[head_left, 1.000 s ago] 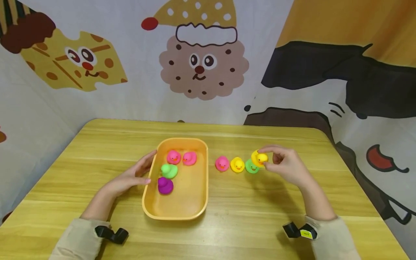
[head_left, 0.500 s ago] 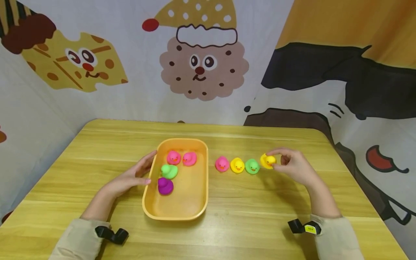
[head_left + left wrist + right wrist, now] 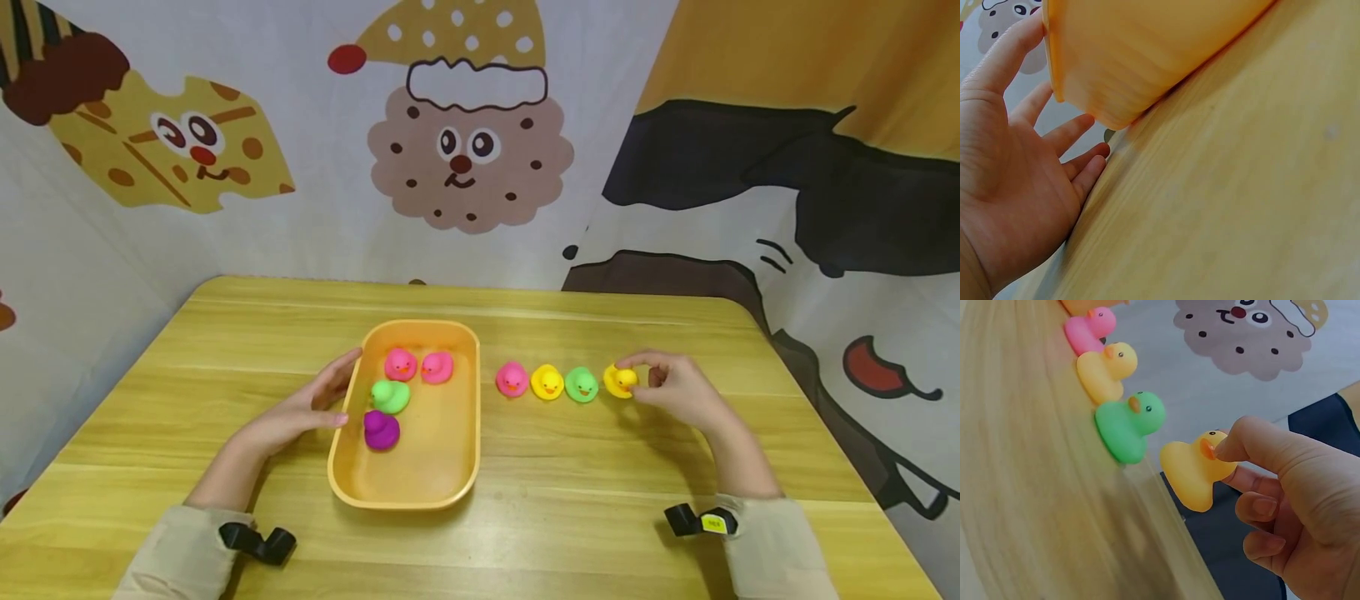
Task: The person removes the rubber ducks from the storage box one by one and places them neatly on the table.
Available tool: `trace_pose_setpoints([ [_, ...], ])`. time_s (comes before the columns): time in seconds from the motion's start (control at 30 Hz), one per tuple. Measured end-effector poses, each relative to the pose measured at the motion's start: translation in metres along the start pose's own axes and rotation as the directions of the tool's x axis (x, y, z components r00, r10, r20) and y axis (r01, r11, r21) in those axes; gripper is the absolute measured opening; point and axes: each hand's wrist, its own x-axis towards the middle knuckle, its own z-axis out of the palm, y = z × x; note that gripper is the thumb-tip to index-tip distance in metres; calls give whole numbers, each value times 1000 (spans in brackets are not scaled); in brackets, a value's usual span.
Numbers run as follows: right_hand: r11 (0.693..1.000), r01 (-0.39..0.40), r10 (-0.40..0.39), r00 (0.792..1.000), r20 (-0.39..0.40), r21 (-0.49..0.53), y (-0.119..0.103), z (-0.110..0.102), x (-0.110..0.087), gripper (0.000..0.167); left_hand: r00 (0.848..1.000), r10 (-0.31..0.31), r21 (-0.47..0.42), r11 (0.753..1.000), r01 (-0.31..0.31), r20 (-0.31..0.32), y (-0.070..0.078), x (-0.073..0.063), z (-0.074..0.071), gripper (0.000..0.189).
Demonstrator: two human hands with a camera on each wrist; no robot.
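Note:
Between thumb and fingers, my right hand pinches a yellow rubber duck by its head. In the right wrist view this held duck tilts close over the table, just past the green duck. A row runs leftward in the head view: green duck, another yellow duck, pink duck. My left hand rests against the left side of an orange tray. In the left wrist view its thumb touches the tray's rim, and its fingers spread loosely near the wall.
Inside the tray lie two pink ducks, one of them at the back left, a light green duck and a purple duck. The wooden table ends at a cartoon-printed cloth behind it.
My right hand has carried the yellow duck rightward from over the green duck, then slightly down to the row's right end. The left hand and tray stay put.

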Motion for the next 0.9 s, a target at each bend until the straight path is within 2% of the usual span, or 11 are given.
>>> trace_pose_setpoints([
  [0.43, 999, -37, 36, 998, 42, 21, 20, 6, 2, 35, 1000, 1, -6, 1000, -1, -2, 0, 0, 1, 85],
  [0.9, 998, -64, 62, 996, 62, 24, 25, 10, 3, 35, 1000, 1, -12, 1000, -1, -1, 0, 0, 1, 85],
])
